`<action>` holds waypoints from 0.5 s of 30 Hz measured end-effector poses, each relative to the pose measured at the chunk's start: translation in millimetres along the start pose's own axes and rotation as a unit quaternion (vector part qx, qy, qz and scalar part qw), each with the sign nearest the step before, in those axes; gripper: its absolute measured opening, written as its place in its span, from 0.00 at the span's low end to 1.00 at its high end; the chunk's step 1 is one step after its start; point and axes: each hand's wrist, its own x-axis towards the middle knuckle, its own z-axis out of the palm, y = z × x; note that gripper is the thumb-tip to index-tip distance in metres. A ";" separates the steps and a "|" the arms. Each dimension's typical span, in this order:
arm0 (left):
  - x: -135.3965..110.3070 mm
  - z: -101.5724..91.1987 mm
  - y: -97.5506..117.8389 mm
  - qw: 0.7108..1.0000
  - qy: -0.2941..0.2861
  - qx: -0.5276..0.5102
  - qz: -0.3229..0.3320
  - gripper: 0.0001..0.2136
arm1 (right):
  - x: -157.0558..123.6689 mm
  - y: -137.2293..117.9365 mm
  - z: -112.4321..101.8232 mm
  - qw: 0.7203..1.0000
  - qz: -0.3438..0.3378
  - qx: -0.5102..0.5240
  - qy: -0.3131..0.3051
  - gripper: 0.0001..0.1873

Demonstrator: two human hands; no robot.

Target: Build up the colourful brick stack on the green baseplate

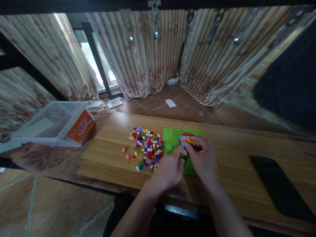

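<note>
A small structure of coloured toy bricks stands on the green studded baseplate, with red, orange, blue, yellow and white showing. My right hand is closed round its right side, thumb in front and fingers over the far edge. Against the structure's left side is my left hand, its index finger stretched to the near left corner and the other fingers curled in. The two hands hide the structure's lower part and some of the baseplate. Left of the baseplate lies a heap of loose toy bricks in many colours.
The wooden table carries a dark flat tablet-like slab at the right. A clear plastic bin with an orange label sits at the left on a patterned cloth. Striped curtains hang beyond the table.
</note>
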 end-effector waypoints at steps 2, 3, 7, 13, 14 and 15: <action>0.1 -6.4 -4.0 0.999 0.030 -0.016 0.009 0.24 | -3.4 -0.5 -0.6 1.000 -0.005 0.003 0.016 0.12; 0.4 -10.8 -7.0 0.998 0.053 -0.024 0.008 0.22 | -5.2 -1.7 -0.8 0.999 -0.010 0.001 0.031 0.11; 0.2 -37.7 -26.8 0.975 0.214 -0.040 -0.032 0.13 | -10.4 -9.5 -0.8 0.994 -0.047 -0.008 0.095 0.09; -9.9 -78.5 -64.0 0.942 0.317 -0.011 -0.110 0.10 | -12.9 -17.4 4.7 0.990 -0.091 0.015 0.110 0.07; -11.7 -81.4 -67.4 0.944 0.310 0.009 -0.116 0.11 | -13.4 -18.3 5.8 0.989 -0.096 0.018 0.110 0.06; -13.2 -83.2 -69.4 0.948 0.294 0.033 -0.118 0.12 | -14.0 -19.2 6.7 0.989 -0.100 0.021 0.108 0.06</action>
